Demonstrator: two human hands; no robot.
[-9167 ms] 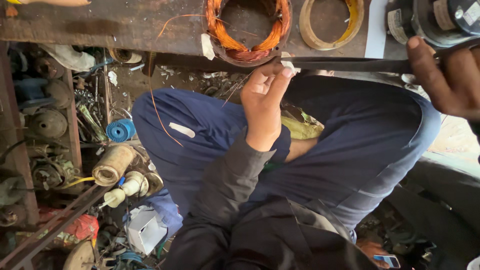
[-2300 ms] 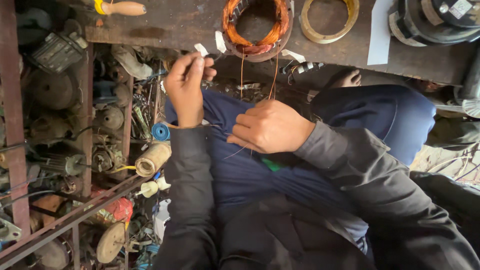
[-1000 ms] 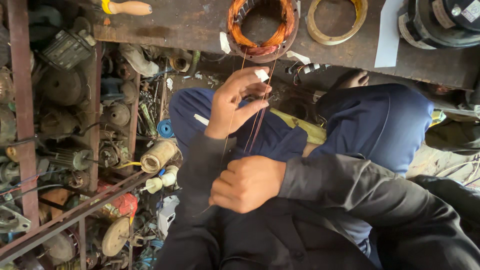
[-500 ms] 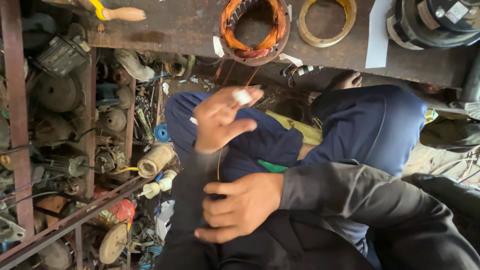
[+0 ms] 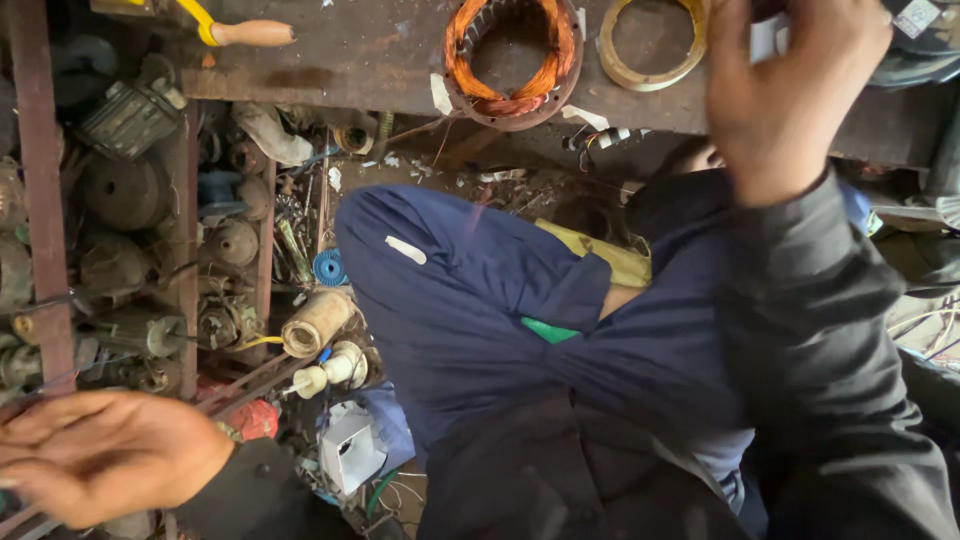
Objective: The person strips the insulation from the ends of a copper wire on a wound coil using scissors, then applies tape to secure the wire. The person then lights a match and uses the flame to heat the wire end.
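at the far tabletop edge the right hand (image 5: 790, 95) pinches something pale beside the copper-wound stator (image 5: 512, 55), the left hand (image 5: 105, 455) flung open; a snag might tear its windings.

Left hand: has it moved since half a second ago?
Yes. The left hand swung out left, away from the copper-wound stator, now low beside the shelf clutter.
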